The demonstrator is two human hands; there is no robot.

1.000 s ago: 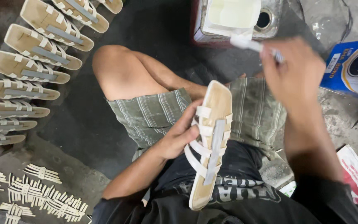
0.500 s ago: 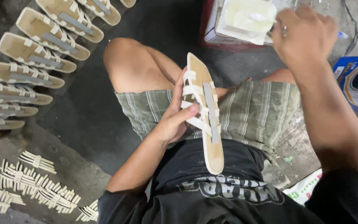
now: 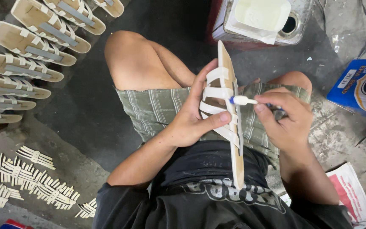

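My left hand grips a beige sandal sole with several white straps, held on edge over my lap. Fingers pass through the straps and the thumb presses the sole's side. My right hand holds a small brush with a white, glue-loaded tip and a blue handle. The tip touches the sole's edge near the upper straps. I sit cross-legged in green striped shorts.
A metal can with a white tray of glue on top stands ahead. A row of finished strapped soles lies at left, loose strap sets lower left. A blue box and newspaper lie right.
My right hand came down from the glue tray with the loaded brush to the sole. The left hand turned the sandal on edge and raised it slightly.
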